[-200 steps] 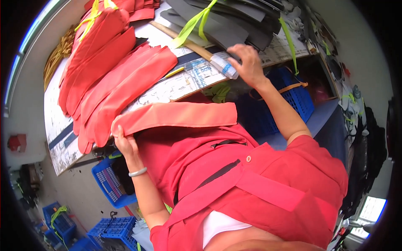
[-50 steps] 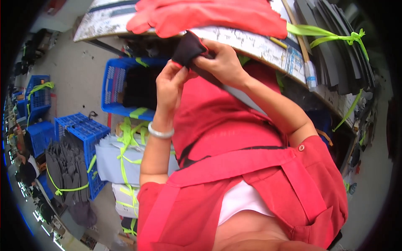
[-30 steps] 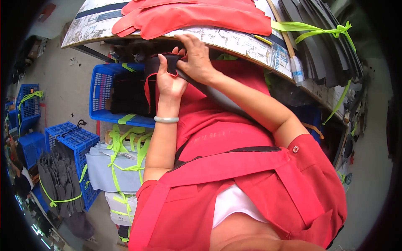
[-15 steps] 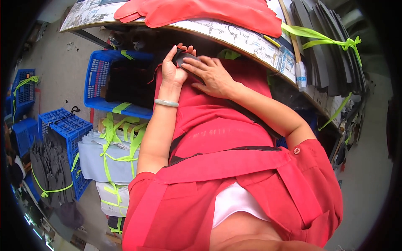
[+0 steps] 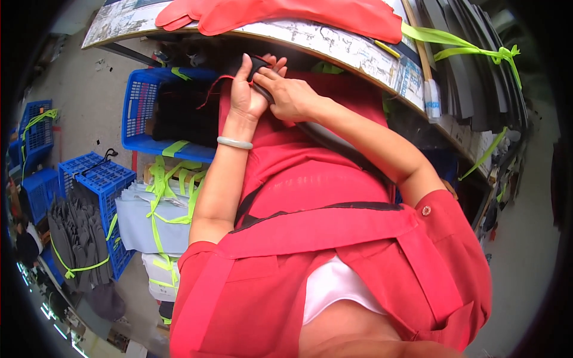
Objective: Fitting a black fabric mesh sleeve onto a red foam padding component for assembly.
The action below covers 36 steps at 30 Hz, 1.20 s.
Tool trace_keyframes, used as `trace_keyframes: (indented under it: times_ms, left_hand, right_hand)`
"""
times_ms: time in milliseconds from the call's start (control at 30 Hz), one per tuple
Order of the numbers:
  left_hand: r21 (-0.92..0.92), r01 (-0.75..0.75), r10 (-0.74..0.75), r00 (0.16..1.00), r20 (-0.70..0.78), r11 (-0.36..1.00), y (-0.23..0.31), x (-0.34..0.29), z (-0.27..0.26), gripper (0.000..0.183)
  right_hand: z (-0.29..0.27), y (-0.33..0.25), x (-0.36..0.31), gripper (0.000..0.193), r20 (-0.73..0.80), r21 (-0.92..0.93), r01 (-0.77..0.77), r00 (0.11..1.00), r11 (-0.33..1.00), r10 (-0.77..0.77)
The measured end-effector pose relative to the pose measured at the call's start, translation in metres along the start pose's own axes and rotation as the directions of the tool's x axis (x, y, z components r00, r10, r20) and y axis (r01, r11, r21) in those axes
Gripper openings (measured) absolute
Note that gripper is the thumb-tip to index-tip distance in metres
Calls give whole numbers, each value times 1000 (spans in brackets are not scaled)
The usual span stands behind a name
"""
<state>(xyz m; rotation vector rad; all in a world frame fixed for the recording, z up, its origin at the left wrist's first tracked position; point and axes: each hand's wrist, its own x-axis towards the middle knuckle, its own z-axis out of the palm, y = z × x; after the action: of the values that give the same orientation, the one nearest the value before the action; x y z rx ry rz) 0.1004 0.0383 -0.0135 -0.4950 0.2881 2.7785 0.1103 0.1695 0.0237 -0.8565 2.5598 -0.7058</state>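
Palm up, my left hand (image 5: 250,95) has its thumb and curled fingers around the end of a dark grey strip (image 5: 328,138) of smooth, flexible material. Red thread (image 5: 213,90) trails from that end to the left, and a bit of red edging shows there. My right hand (image 5: 290,97) lies over the same end, its bent fingers gripping it inside the left palm. Beneath my right forearm, the strip runs across the lap of my red apron (image 5: 316,173). The fingers hide most of the held end.
Ahead stands a worktable (image 5: 286,40) with red sheet pieces (image 5: 286,18) and a bundle of dark grey sheets (image 5: 471,65). On the left are a blue crate (image 5: 137,134) holding black material, another blue crate (image 5: 116,191), and tied light-grey bundles (image 5: 140,224).
My right hand has gone from lying flat over the strip to bent fingers gripping its end. More of the strip shows below my forearm, and the red thread now hangs out left.
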Motion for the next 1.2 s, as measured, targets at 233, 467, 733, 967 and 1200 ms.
trace_keyframes:
  times_ms: [233, 467, 733, 967, 1200]
  left_hand:
    - [-43, -49, 47, 998, -48, 998, -1, 19, -36, 34]
    - [-99, -44, 38, 997, -67, 994, 0, 16, -38, 14]
    - [-82, -41, 48, 996, 80, 996, 21, 5, -38, 23]
    - [2, -40, 40, 999, -36, 999, 6, -5, -16, 46]
    - [-103, -86, 85, 996, -13, 991, 11, 14, -40, 21]
  right_hand:
    - [-6, 1, 27, 49, 149, 30, 11, 989, 999, -15]
    - [2, 0, 9, 41, 187, 92, -48, 982, 995, 30]
    - [7, -19, -19, 66, -32, 142, 51, 998, 989, -46]
    - [2, -12, 18, 49, 123, 87, -29, 992, 996, 18]
    - [11, -8, 40, 34, 201, 50, -32, 979, 998, 22]
